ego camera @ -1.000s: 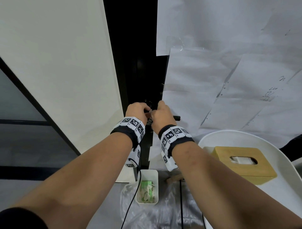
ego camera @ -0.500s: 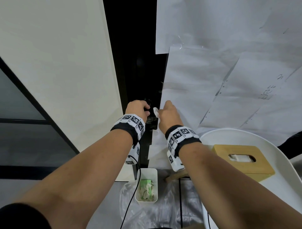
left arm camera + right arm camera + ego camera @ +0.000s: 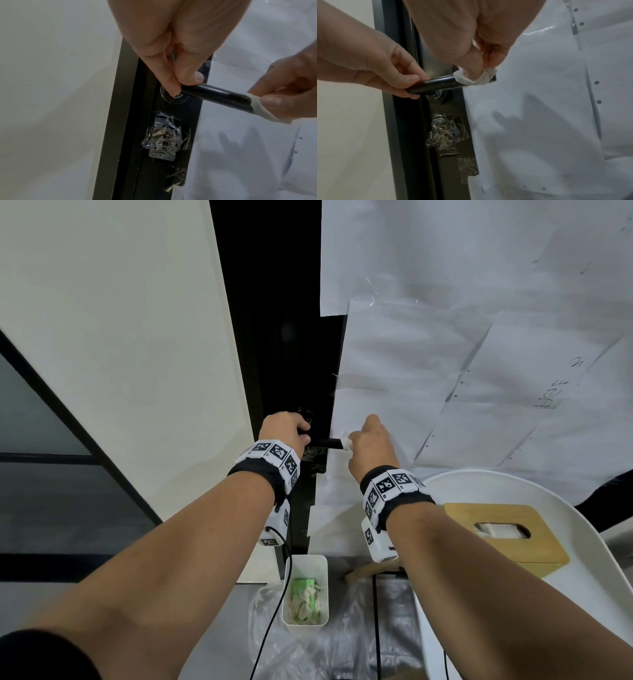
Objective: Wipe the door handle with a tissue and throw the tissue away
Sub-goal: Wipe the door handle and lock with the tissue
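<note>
A black lever door handle [image 3: 325,443] [image 3: 216,96] [image 3: 436,83] sticks out sideways from a dark door edge. My left hand [image 3: 286,431] [image 3: 180,79] [image 3: 399,81] pinches the handle's inner end near the round base. My right hand [image 3: 368,445] [image 3: 481,65] [image 3: 283,100] grips a white tissue [image 3: 345,441] [image 3: 259,106] [image 3: 476,77] wrapped round the handle's outer end. A small white bin [image 3: 305,623] with crumpled tissues in it stands on the floor below the handle.
White paper sheets [image 3: 462,354] cover the door to the right. A wooden tissue box [image 3: 503,537] sits on a white round table [image 3: 599,542] at lower right. Crumpled clear tape [image 3: 164,136] covers the lock under the handle. A white wall [image 3: 120,337] is left.
My right hand has slid the tissue to the right along the handle, away from my left hand, out to the handle's end. The left hand has stayed at the handle's base.
</note>
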`<state>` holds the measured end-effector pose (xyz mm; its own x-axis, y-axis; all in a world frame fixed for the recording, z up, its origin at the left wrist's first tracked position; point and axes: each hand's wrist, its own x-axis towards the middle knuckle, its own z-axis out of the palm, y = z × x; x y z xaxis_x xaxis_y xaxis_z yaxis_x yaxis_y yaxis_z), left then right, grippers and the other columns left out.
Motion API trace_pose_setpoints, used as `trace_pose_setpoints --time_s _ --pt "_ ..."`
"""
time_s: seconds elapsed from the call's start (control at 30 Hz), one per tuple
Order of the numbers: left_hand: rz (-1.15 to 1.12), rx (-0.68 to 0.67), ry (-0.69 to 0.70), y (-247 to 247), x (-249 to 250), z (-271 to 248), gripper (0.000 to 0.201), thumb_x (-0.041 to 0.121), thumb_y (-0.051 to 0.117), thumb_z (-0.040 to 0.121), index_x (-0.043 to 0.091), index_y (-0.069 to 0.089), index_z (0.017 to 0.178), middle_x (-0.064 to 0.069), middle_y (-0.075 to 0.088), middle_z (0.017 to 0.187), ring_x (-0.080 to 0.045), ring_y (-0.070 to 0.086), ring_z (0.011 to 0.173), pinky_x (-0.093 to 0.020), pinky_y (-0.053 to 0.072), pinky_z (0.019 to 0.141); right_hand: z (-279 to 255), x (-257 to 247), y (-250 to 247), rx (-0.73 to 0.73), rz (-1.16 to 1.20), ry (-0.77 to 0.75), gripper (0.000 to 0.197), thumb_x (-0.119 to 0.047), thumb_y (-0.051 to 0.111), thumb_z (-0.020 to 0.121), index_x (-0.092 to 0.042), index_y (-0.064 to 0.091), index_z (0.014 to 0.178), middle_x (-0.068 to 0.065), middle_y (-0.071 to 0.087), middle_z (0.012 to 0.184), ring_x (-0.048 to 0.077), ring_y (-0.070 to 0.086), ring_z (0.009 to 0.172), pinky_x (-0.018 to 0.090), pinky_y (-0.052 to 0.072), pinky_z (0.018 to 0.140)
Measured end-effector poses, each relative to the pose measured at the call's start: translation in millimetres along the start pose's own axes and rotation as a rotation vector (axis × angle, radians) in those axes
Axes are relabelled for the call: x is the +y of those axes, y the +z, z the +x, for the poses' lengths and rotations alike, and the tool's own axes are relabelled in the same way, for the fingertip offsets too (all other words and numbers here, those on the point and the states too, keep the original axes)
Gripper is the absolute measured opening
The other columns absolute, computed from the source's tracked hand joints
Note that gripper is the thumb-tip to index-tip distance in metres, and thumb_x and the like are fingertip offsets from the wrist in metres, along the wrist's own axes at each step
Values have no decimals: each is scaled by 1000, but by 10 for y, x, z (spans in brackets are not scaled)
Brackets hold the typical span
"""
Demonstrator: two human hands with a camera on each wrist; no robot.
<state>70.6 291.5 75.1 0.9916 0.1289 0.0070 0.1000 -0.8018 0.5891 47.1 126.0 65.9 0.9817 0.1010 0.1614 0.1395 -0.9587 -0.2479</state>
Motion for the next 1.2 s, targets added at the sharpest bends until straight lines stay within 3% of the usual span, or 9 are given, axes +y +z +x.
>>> trace_pose_setpoints --time_s 0.17,0.3,0.47,0.6,0.7,0.87,1.0,1.1,1.2 --pt "9 18 13 2 14 3 25 19 69 87 22 70 111 -5 68 109 -22 67 93 -32 56 86 -4 -222 -27 -15 -3 -103 14 6 48 85 5 60 93 16 42 110 31 47 96 38 48 75" --pt "15 43 31 10 19 -14 24 19 70 86 21 70 110 -5 68 107 -21 66 93 -32 55 87 11 -364 -19 -35 -6 -182 15 4 48 87 4 59 97 17 42 109 31 46 96 34 39 68" --pt "-2 57 37 21 -9 -41 24 18 69 86 22 71 110 -4 68 108 -21 67 92 -30 55 85 10 -63 -23 -28 18 -79 28 8 49 83 2 62 107 16 43 113 32 49 100 39 49 81" --pt "11 32 44 -2 -7 -25 25 19 69 87 22 70 112 -5 68 107 -22 66 93 -30 55 85 4 38 -28 2 8 -46 28 11 48 82 3 63 104 14 43 109 30 50 95 36 49 78" --pt "45 51 77 4 6 -21 26 18 69 87 20 69 113 -5 61 115 -23 64 99 -31 53 88 -1 -88 -45 -24 27 -76 38 12 49 79 -2 59 113 14 44 110 30 50 95 34 47 75" --pt "-3 65 206 45 24 -76 45 0 66 85 20 62 125 -4 57 119 -21 61 105 -32 52 92 15 -184 -4 -39 144 -141 45 16 52 74 -5 55 114 13 45 111 30 52 91 38 49 75" --pt "-8 -5 262 31 101 -120 62 -9 56 84 24 51 136 -2 54 127 -21 56 114 -26 48 95 49 -74 27 1 176 -130 34 7 53 84 -4 54 115 14 44 111 25 49 79 29 41 68" --pt "105 -37 280 59 185 -152 50 4 52 88 23 53 135 -6 55 131 -29 47 123 -38 42 104 73 -37 26 30 159 -123 20 -1 55 88 -5 56 107 14 45 107 29 52 82 33 44 67" --pt "83 10 238 101 175 -143 35 17 50 93 22 62 125 -4 59 124 -24 50 118 -32 44 99 91 -44 33 11 114 -122 15 -1 56 86 -6 55 101 13 46 104 27 49 80 33 41 65"
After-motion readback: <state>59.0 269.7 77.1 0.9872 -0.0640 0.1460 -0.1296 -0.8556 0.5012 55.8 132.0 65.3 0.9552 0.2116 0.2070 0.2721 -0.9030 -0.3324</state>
